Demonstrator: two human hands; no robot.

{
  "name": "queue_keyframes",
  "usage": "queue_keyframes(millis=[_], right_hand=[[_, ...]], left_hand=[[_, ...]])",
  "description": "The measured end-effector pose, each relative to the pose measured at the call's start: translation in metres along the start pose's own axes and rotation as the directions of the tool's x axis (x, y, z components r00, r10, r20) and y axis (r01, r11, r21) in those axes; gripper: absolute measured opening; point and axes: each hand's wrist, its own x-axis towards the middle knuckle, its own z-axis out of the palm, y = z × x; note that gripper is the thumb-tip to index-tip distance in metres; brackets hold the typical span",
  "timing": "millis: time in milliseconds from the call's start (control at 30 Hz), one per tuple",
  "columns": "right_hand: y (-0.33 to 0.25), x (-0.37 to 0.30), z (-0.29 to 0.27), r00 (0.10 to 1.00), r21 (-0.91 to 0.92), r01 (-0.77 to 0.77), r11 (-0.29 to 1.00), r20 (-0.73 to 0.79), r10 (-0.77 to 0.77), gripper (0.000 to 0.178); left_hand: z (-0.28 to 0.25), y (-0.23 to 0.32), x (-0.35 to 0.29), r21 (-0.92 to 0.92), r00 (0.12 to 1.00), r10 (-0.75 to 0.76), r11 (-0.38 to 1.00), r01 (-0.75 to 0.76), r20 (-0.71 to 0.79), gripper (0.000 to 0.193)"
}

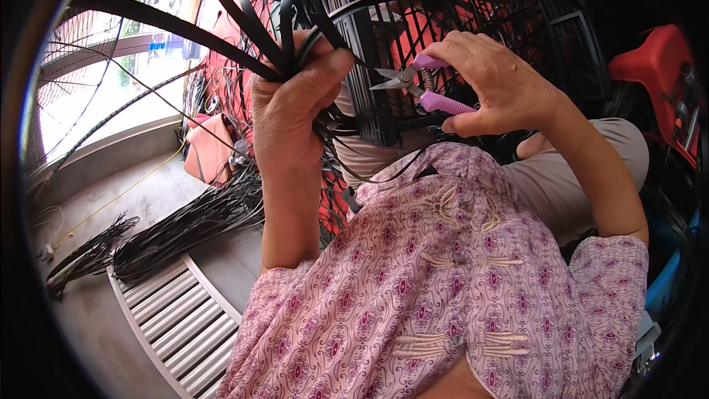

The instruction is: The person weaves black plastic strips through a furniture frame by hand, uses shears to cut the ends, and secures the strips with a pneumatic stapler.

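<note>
My left hand [303, 96] is raised and closed around several flat black strips [247, 26], which fan out above the fist and arc away to the upper left. In my right hand [498, 81] is a pair of pruning snips [436, 92] with pink-purple handles and short metal blades. Their blades stand apart and point left, close to a strip that runs down from my left hand; whether they touch it I cannot tell. Behind both hands rises a black frame [362, 52] of close-set bars.
A bundle of black strips [192, 225] lies on the grey floor at left, beside a slatted metal grate [173, 325]. A salmon-coloured bag [209, 151] sits near the doorway. On the right stands a red plastic stool [653, 63]. Loose strands cross the upper left.
</note>
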Motion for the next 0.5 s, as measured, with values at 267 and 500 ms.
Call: queue_keyframes(millis=[267,500], right_hand=[[-0.005,0.015,-0.007,0.995,-0.151,0.05,0.987,0.096,-0.036,0.047],[-0.007,0.011,-0.001,0.993,-0.195,-0.015,0.981,0.111,0.037,0.04]], left_hand=[[0.001,-0.001,0.004,0.087,0.998,-0.006,0.996,0.011,-0.056,0.017],[0.005,0.002,0.01,0.072,0.997,0.04,0.997,-0.036,-0.065,0.016]])
